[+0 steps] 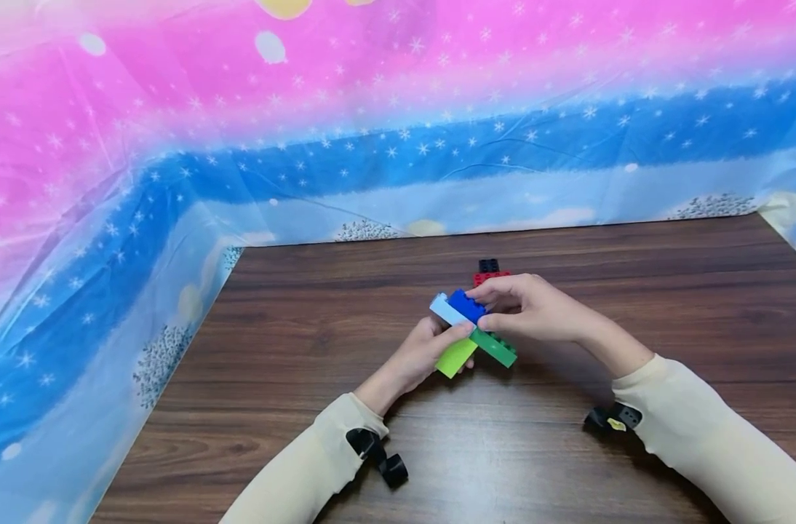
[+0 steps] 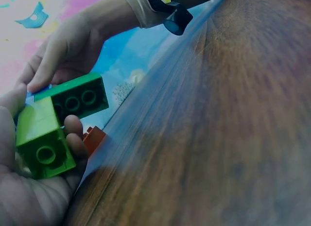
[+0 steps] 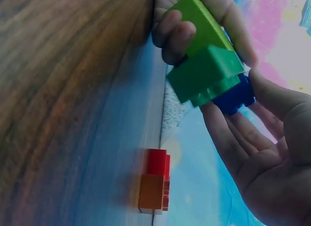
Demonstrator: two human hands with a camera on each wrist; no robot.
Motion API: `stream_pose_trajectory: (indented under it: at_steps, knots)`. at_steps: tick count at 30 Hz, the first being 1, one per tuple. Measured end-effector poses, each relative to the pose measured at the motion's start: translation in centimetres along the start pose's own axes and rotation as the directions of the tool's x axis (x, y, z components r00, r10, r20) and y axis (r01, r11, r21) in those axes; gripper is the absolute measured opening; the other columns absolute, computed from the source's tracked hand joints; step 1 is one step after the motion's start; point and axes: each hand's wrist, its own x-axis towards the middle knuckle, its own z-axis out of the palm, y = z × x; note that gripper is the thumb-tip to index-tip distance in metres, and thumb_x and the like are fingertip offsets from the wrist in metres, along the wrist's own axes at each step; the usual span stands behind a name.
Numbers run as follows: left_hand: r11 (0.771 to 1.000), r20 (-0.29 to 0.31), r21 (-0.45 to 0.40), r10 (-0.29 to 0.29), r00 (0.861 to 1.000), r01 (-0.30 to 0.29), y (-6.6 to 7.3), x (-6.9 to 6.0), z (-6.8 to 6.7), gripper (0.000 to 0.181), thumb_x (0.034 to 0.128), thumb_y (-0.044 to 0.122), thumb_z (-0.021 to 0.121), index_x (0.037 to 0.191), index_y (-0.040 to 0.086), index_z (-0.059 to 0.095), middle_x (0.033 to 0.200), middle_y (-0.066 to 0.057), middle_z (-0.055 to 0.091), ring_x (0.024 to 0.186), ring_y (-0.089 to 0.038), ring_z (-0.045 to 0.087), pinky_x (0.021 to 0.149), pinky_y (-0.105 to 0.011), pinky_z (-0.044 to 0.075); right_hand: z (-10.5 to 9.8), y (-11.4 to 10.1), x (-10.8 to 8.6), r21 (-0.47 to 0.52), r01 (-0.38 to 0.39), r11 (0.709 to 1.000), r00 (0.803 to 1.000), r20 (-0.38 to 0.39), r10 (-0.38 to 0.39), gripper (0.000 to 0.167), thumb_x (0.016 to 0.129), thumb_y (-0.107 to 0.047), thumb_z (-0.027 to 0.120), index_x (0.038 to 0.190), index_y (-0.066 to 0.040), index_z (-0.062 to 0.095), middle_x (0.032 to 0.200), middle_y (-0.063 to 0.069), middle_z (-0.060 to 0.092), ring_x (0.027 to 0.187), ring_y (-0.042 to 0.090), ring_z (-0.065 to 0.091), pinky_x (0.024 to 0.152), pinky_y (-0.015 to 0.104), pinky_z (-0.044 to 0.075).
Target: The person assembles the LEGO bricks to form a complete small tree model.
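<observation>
Nearest the camera: two cream fabric sleeves point(image 1: 306, 458), each with a black wrist-worn device point(image 1: 393, 469) near the cuff. The left hand point(image 1: 418, 356) grips a lime-green rectangular plastic brick point(image 1: 455, 358), thumb along the top, fingers curled around from below. The right hand point(image 1: 542, 309) pinches a dark-blue studded plastic brick point(image 1: 466, 304) between thumb and fingers; narrow grip. Both bricks are part of one cluster, held up over the table, between the hands.

Same cluster: a light-blue plastic brick point(image 1: 445, 308) just beside the dark-blue one, and a dark-green studded plastic brick point(image 1: 495, 348) sticking out at an angle to the lime-green one, tilted. The left wrist view shows round tubes in the dark-green brick's hollow underside. Exact joins between bricks: cannot tell, fingers cover them.

Beyond the right hand, on the dark-brown wood-grain table point(image 1: 293, 327): a red studded plastic brick point(image 1: 483, 278), partly hidden, and a black studded plastic brick point(image 1: 488, 265) behind it. Right wrist view also shows an orange plastic brick point(image 3: 151, 191) against the red. Pink-and-blue snowflake-print fabric point(image 1: 372, 167) hangs behind.
</observation>
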Motion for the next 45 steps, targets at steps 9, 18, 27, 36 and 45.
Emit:
stream_pose_trajectory:
  at_steps: [9, 18, 27, 36, 45]
  knots:
    - [0.998, -0.052, -0.057, 0.005, 0.999, -0.008, -0.1, 0.0, 0.2, 0.043, 0.1059, 0.016, 0.061, 0.144, -0.002, 0.053, 0.109, -0.006, 0.074, 0.076, -0.018, 0.075, 0.062, -0.03, 0.059, -2.3, 0.4, -0.4, -0.226, -0.049, 0.973, 0.99, -0.14, 0.017, 0.027, 0.102, -0.015, 0.072, 0.126, -0.003, 0.073, 0.114, 0.009, 0.077, 0.098, 0.023, 0.073, 0.083, 0.044, 0.061]
    - [0.993, -0.067, -0.118, 0.011, 0.998, -0.019, 0.0, -0.2, 0.2, 0.041, 0.1067, 0.017, 0.059, 0.143, -0.001, 0.051, 0.106, -0.004, 0.074, 0.076, -0.016, 0.076, 0.061, -0.028, 0.059, -3.0, 2.2, -0.7, -0.535, -0.102, 0.839, 0.994, -0.02, 0.109, 0.022, 0.093, -0.009, 0.081, 0.113, -0.001, 0.078, 0.108, 0.01, 0.071, 0.1, 0.029, 0.068, 0.089, 0.052, 0.057]
    - [0.999, -0.093, -0.025, 0.042, 0.995, -0.045, 0.4, -0.1, 0.1, 0.042, 0.1006, 0.003, 0.067, 0.141, 0.006, 0.054, 0.098, -0.003, 0.072, 0.07, -0.017, 0.071, 0.061, -0.029, 0.057, -2.3, 1.8, -0.5, -0.448, -0.102, 0.888, 0.985, 0.08, 0.153, 0.02, 0.084, -0.004, 0.088, 0.084, -0.013, 0.07, 0.095, 0.0, 0.069, 0.083, 0.017, 0.061, 0.073, 0.038, 0.054]
    - [0.998, -0.102, -0.05, 0.028, 0.994, -0.033, 0.5, 0.0, 0.2, 0.033, 0.1017, 0.008, 0.067, 0.133, 0.002, 0.058, 0.105, -0.004, 0.074, 0.077, -0.018, 0.075, 0.064, -0.03, 0.06, -2.9, 1.2, -0.6, -0.183, -0.117, 0.976, 0.992, 0.021, 0.122, 0.009, 0.096, -0.011, 0.077, 0.103, -0.01, 0.072, 0.099, -0.002, 0.075, 0.095, 0.016, 0.071, 0.089, 0.043, 0.059]
    - [1.0, -0.097, -0.024, 0.004, 0.995, -0.006, 0.6, 0.1, 0.4, 0.029, 0.1045, 0.011, 0.064, 0.131, 0.0, 0.058, 0.099, -0.003, 0.076, 0.079, -0.015, 0.075, 0.064, -0.029, 0.059, -2.6, 0.6, -0.5, 0.084, -0.111, 0.99, 0.994, -0.003, 0.111, 0.018, 0.098, -0.014, 0.076, 0.111, -0.006, 0.068, 0.106, 0.009, 0.072, 0.099, 0.028, 0.07, 0.085, 0.038, 0.06]
